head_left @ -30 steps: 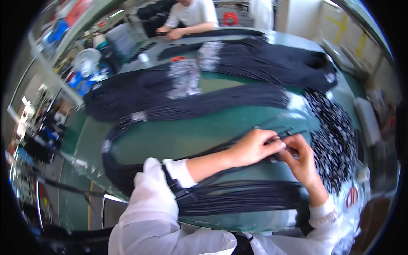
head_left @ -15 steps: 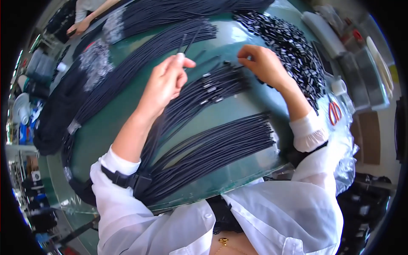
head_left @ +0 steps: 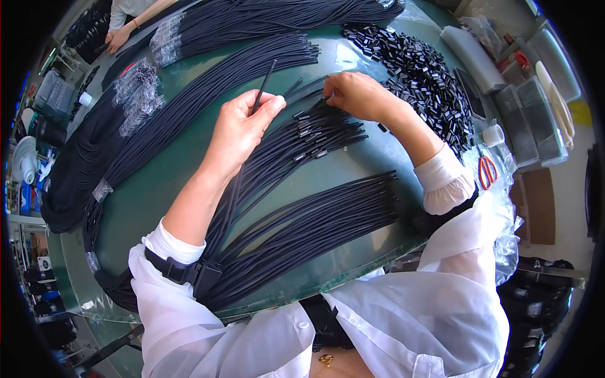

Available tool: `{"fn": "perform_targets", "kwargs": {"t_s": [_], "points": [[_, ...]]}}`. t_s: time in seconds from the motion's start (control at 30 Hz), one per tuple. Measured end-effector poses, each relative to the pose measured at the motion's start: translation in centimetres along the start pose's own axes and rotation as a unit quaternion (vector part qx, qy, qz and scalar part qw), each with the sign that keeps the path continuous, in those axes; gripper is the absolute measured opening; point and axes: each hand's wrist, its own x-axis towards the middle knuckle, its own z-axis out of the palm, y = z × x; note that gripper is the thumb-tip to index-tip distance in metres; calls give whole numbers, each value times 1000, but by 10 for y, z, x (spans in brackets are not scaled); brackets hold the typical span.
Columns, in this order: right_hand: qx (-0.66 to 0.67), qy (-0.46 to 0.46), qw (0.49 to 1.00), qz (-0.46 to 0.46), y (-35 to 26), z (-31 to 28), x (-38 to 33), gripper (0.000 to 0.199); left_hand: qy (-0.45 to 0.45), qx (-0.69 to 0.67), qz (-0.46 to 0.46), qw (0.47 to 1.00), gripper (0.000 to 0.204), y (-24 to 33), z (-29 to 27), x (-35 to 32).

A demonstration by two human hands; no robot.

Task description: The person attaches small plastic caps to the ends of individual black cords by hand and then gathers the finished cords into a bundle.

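My left hand (head_left: 242, 129) pinches a thin black cord (head_left: 267, 79) between thumb and fingers, its free end sticking up past the fingertips. My right hand (head_left: 360, 96) is closed, with its fingertips down at the upper edge of the middle bundle of black cords (head_left: 265, 160); what lies between them is too small and dark to make out. Several short shiny black tubes (head_left: 305, 129) sit on that bundle near its cord ends. Just beyond the right hand spreads a large heap of similar small black tubes (head_left: 432, 79).
A nearer cord bundle (head_left: 321, 220) lies along the front of the green table (head_left: 372, 154). Longer bundles (head_left: 208, 94), partly wrapped in clear plastic, cover the far left. Red-handled scissors (head_left: 486, 172) and a white roll (head_left: 493, 135) lie at right. Another person's hands (head_left: 118, 38) show at far left.
My right hand has moved left from beside the tube heap to the middle bundle's upper edge. The cord in my left hand now shows as one end tilted up.
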Motion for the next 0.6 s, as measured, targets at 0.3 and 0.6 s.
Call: {"fn": "perform_targets", "kwargs": {"t_s": [0.3, 0.6], "points": [[519, 130, 837, 118, -15, -14, -29, 17, -26, -44, 0, 999, 19, -3, 4, -1], [615, 161, 766, 96, -31, -20, -42, 16, -13, -3, 26, 1000, 13, 1, 7, -4]]}}
